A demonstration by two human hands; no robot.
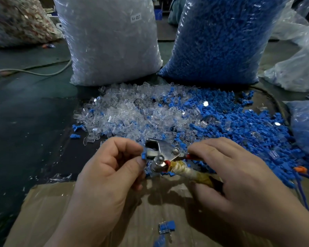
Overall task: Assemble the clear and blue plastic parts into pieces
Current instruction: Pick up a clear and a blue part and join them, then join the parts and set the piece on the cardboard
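Cardboard sheet [61,211], one finished piece [166,226] lying just before the metal tool [165,151]. The left hand [111,168] pinches a blue part [143,155] at the tool's mouth, the right hand [227,168] curls round its handle [191,172] — best seated square before any squeeze; loose parts [150,111] heap beyond.

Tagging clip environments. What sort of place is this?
Probably a small factory assembly station. A clear-parts sack and a blue-parts sack stand behind a loose heap of the same parts; the right hand grips a metal hand tool, the left hand pinches a blue part at it.
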